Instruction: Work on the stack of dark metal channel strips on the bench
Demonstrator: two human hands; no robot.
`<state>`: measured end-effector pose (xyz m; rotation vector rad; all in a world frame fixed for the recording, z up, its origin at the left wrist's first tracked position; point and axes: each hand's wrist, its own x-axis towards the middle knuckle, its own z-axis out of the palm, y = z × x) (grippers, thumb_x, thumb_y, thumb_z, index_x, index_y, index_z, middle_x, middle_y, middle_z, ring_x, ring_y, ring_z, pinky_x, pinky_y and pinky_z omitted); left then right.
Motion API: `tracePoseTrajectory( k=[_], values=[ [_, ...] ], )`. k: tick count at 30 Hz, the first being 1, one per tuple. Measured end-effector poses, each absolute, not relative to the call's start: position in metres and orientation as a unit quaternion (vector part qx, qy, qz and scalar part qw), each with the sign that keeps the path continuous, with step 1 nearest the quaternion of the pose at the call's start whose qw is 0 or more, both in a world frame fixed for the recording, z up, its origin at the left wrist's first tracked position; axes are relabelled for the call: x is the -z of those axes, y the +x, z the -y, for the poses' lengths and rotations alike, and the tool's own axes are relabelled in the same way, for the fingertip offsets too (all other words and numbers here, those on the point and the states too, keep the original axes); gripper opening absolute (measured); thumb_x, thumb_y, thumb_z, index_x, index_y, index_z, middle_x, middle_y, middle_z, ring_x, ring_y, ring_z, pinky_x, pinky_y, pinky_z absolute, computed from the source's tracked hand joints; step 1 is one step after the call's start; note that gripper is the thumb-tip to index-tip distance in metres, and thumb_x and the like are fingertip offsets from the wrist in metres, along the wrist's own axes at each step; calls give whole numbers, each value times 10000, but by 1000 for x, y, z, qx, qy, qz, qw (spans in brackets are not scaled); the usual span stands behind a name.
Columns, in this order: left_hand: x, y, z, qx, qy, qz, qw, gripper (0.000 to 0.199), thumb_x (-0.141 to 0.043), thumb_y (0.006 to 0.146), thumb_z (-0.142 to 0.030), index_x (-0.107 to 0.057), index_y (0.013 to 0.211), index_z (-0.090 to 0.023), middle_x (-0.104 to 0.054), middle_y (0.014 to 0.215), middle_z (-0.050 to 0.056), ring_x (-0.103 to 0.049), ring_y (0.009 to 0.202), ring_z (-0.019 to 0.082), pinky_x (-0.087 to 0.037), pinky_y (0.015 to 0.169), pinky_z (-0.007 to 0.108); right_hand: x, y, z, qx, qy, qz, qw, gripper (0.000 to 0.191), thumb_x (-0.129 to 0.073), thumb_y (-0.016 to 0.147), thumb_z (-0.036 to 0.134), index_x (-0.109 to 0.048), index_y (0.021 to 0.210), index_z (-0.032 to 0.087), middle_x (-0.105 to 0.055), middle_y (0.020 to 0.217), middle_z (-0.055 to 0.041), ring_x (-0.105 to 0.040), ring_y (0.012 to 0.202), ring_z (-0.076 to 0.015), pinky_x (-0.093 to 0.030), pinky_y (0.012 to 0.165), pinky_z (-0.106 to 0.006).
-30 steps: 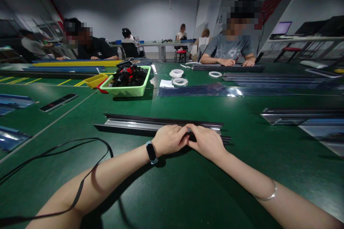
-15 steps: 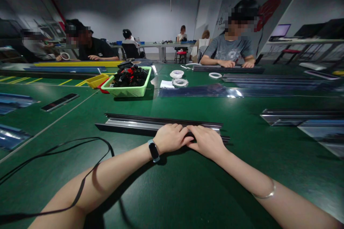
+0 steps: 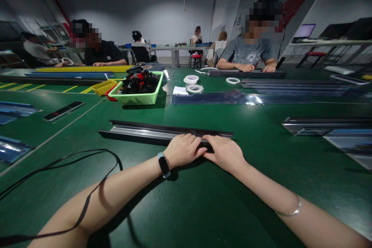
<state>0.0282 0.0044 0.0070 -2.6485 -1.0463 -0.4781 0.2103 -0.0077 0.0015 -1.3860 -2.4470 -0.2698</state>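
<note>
A long black channel-shaped strip with a shiny grey inside (image 3: 145, 132) lies across the green table (image 3: 186, 205) in front of me. My left hand (image 3: 183, 150), below a wristband, grips its near edge right of the middle, fingers over the rim and thumb on the near side. Close beside it, my right hand (image 3: 224, 152) grips the same edge near the strip's right end, its thumb pointing at the left thumb. The fingertips of both hands are partly hidden behind the strip's edge.
A green basket (image 3: 141, 99) of black and red parts stands beyond the strip, beside a yellow tray (image 3: 104, 87). Tape rolls (image 3: 194, 88), a phone (image 3: 64, 111) and more strips (image 3: 331, 126) lie around. A black cord (image 3: 87, 201) crosses my left forearm. People sit opposite.
The strip has slid a little to the left, so its right end is now nearer my right hand. Both hands have stayed nearly in place.
</note>
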Motion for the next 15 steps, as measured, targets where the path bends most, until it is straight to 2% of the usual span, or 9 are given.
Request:
tracePoseTrajectory(
  k=[8, 15],
  values=[
    [-8, 30, -7, 147, -911, 363, 129, 376, -264, 867, -459, -499, 914, -170, -554, 764, 37, -527, 718, 152, -402, 616, 272, -4, 209, 3, 98, -484, 859, 135, 339, -555, 732, 400, -491, 976, 173, -594, 776, -42, -561, 743, -175, -348, 610, -268],
    [-7, 33, -7, 156, -905, 376, 125, 374, -277, 868, -451, -517, 801, -172, -557, 713, 30, -524, 674, 141, -378, 582, 255, -1, 210, 0, 102, -475, 865, 128, 277, -492, 783, 431, -507, 873, 170, -583, 713, -34, -559, 686, -161, -327, 582, -272]
  ],
)
